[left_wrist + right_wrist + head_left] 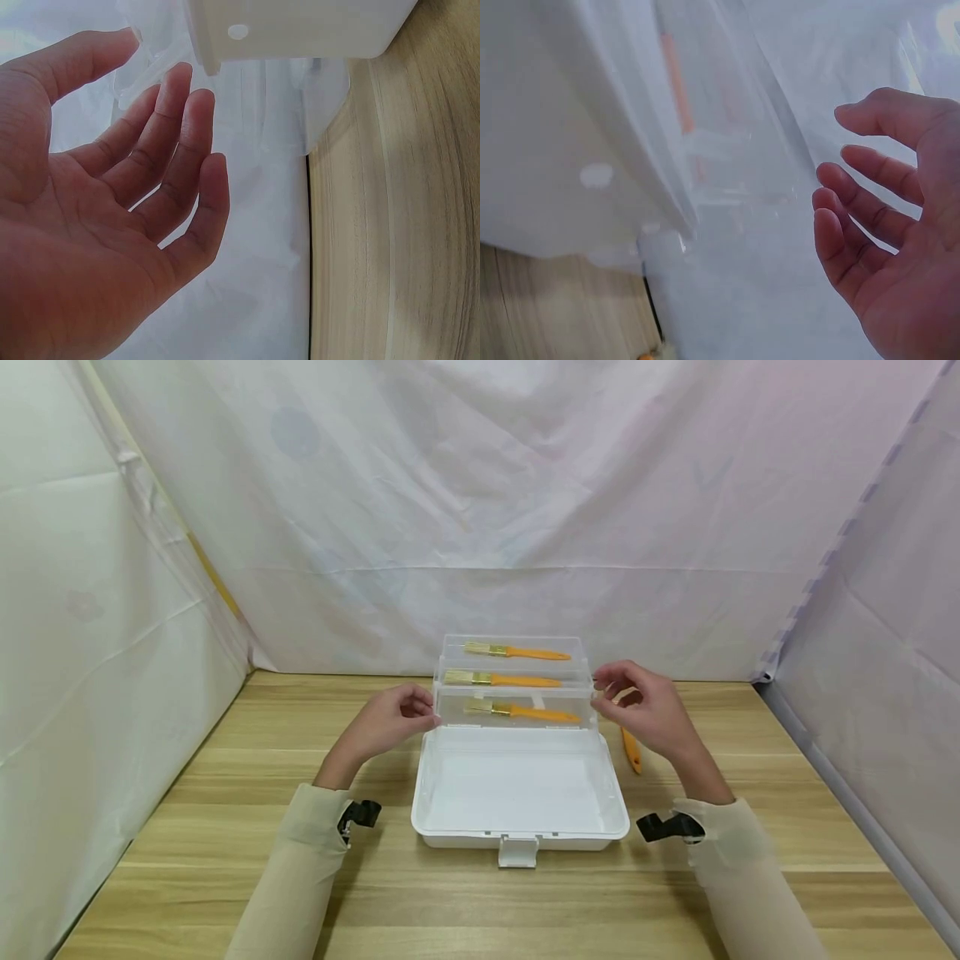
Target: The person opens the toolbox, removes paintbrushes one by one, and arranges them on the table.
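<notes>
A white plastic storage box (520,781) stands with its front latch down, and clear trays (450,697) rise in tiers behind it. Three paintbrushes with orange handles lie in the tiers: a top brush (536,653), a middle brush (521,682) and a lower brush (543,714). My left hand (393,720) is beside the trays' left side, thumb tip and loosely bent fingers right at the edge. At the trays' right side is my right hand (648,706), its fingers loosely curved with nothing between them. The orange handle (631,750) of another brush shows below that hand, its other end hidden.
The box rests on a wooden table (225,827). White cloth (510,510) hangs close behind the trays, with more cloth at both sides. A grey strip (840,777) runs along the table's right edge. The front latch (517,852) sticks out toward me.
</notes>
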A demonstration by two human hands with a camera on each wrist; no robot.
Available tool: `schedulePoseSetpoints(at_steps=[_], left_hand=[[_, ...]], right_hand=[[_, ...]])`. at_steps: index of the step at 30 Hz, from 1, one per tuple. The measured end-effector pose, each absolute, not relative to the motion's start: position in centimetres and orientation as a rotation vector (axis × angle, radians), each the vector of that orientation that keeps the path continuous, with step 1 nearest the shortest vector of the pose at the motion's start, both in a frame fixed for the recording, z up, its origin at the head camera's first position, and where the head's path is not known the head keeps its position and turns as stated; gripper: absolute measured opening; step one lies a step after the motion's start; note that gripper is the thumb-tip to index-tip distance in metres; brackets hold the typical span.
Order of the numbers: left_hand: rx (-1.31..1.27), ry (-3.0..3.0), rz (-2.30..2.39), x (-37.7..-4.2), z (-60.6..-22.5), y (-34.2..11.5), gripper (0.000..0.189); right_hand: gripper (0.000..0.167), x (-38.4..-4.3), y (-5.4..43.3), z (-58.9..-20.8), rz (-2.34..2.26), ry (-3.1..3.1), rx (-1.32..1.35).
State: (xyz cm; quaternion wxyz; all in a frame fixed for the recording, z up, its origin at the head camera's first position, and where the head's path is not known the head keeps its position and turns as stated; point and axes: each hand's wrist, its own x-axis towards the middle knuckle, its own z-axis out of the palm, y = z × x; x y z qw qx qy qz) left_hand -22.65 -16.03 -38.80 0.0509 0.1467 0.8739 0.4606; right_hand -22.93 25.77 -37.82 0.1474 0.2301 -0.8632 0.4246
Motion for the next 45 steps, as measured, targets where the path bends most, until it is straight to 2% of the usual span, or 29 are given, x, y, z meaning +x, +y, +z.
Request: schedulePoseSetpoints(at_steps=[13, 36, 45], left_hand=[[0.444, 2.670, 1.398, -22.6, -38.7, -16.3, 0.031], [0.455, 2.671, 1.405, -22.6, -39.1, -16.2, 0.032], [0.461, 2.664, 1.411, -22.6, -38.9, -16.0, 0.031]], right_hand=[[0.031, -22.5, 23.9, -37.0, 1.250, -2.453, 0.823], [0.026, -22.1, 22.2, -36.4, 1.240, -2.531, 0.886], [0.025, -22.9, 20.9, -35.9, 1.172, -2.676, 1.061]])
